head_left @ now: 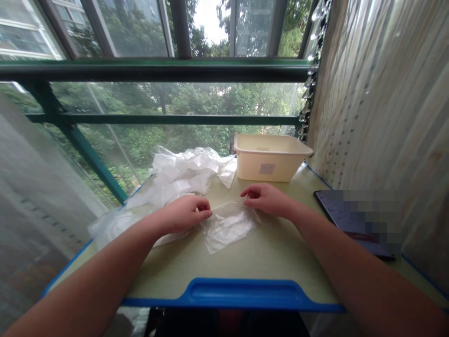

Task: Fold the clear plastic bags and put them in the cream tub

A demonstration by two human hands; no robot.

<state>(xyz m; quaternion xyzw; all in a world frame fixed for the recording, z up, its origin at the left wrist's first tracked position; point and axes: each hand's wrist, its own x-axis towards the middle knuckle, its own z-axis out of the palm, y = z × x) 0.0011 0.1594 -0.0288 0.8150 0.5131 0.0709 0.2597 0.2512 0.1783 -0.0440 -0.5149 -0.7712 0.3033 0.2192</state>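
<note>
A clear plastic bag point(228, 229) lies flat on the pale table point(252, 262) between my hands. My left hand point(185, 213) rests on its left end with fingers curled in a pinch on the bag's top edge. My right hand point(264, 199) pinches the same edge at the right, fingers pressed together. The edge runs taut as a thin line between the two hands. A crumpled heap of more clear plastic bags point(182, 175) sits just behind my left hand.
A cream plastic tub point(270, 161) stands at the back right of the table. A dark tablet point(354, 222) lies at the right edge by the wall. The table has a blue rim with a handle slot point(242, 292) at the front. Green railings and glass stand behind.
</note>
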